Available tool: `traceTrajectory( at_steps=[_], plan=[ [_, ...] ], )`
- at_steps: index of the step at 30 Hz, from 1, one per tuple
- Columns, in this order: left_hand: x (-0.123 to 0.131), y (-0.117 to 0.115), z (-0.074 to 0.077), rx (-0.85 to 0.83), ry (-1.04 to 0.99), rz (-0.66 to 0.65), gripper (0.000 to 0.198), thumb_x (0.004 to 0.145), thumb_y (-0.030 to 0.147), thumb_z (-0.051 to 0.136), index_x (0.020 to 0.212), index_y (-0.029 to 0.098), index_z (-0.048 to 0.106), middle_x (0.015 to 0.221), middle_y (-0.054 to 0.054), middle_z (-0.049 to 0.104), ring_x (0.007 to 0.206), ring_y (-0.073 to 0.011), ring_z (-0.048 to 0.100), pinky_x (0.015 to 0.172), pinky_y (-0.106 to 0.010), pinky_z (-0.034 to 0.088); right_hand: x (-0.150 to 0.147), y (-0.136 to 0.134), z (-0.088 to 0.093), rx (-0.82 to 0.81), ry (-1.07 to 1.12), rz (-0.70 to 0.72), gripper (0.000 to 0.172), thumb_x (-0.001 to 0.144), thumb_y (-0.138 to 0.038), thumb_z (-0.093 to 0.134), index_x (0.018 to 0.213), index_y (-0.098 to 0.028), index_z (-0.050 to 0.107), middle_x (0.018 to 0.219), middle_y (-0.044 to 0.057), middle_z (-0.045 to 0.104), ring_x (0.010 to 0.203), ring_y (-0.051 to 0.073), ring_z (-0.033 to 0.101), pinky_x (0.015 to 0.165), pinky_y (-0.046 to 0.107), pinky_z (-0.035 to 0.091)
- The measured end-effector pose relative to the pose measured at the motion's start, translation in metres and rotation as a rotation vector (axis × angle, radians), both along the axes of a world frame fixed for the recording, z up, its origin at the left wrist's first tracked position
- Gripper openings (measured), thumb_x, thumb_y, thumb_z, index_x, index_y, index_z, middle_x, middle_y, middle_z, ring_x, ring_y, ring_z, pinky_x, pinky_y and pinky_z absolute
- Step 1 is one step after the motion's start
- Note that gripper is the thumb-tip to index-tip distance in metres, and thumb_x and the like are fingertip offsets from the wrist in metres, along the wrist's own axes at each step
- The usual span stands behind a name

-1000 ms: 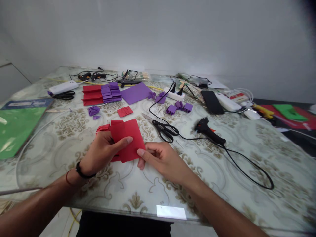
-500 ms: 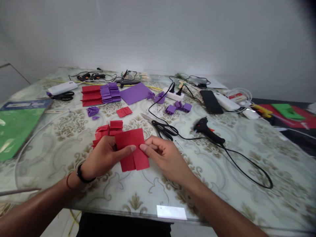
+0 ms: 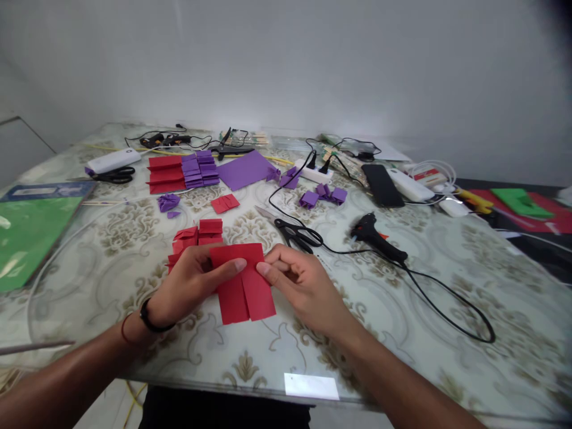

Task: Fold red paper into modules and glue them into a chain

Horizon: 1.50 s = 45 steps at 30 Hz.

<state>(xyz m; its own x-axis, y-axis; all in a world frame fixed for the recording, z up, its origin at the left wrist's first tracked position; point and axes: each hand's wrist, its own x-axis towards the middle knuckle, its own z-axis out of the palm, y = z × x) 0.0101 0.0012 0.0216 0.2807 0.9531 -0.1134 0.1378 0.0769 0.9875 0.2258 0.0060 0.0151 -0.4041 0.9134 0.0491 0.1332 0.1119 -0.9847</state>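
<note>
A red paper sheet (image 3: pixel 245 286) with folded flaps lies between my hands just above the table. My left hand (image 3: pixel 190 283) pinches its left edge, thumb on top. My right hand (image 3: pixel 298 285) grips its right edge with thumb and curled fingers. A small heap of folded red pieces (image 3: pixel 193 235) lies right behind my left hand. Black scissors (image 3: pixel 295 232) rest just beyond my right hand.
A black glue gun (image 3: pixel 376 237) with a long cable lies to the right. Behind are stacks of red paper (image 3: pixel 164 173) and purple paper (image 3: pixel 200 167), a purple sheet (image 3: pixel 245 168), a power strip (image 3: pixel 315 173), a phone (image 3: pixel 383 183). Green sheets (image 3: pixel 27 229) cover the left edge.
The red sheet has turned and come down toward me. My right hand moved from its lower corner up to its right edge. The red heap behind is now uncovered.
</note>
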Motion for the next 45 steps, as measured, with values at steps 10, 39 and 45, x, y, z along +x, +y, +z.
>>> traceTrajectory(
  at_steps=[10, 39, 45],
  plan=[
    [-0.004, 0.001, 0.001, 0.038, 0.101, -0.113, 0.042, 0.094, 0.047, 0.07, 0.07, 0.014, 0.063, 0.066, 0.001, 0.052, 0.059, -0.0098, 0.042, 0.051, -0.022, 0.03, 0.001, 0.0, 0.003, 0.008, -0.007, -0.004, 0.025, 0.103, -0.037, 0.06, 0.085, -0.019, 0.064, 0.064, -0.005, 0.051, 0.058, 0.011, 0.042, 0.053, 0.026, 0.033],
    [-0.029, 0.01, 0.005, 0.383, 0.08, 0.367, 0.015, 0.091, 0.035, 0.078, 0.086, 0.02, 0.078, 0.074, 0.001, 0.074, 0.064, -0.0118, 0.061, 0.055, -0.02, 0.043, 0.012, 0.014, 0.008, 0.092, 0.015, 0.046, 0.015, 0.093, -0.025, 0.065, 0.079, -0.02, 0.063, 0.07, 0.0, 0.065, 0.065, 0.015, 0.058, 0.065, 0.03, 0.046],
    [-0.017, 0.007, 0.006, 0.391, 0.161, 0.319, 0.019, 0.093, 0.034, 0.074, 0.083, 0.018, 0.076, 0.071, 0.0, 0.072, 0.06, -0.0119, 0.06, 0.052, -0.02, 0.043, 0.008, 0.013, 0.005, 0.235, -0.02, -0.122, 0.006, 0.094, -0.025, 0.063, 0.09, -0.021, 0.065, 0.081, 0.001, 0.057, 0.076, 0.017, 0.054, 0.071, 0.031, 0.044]
  ],
)
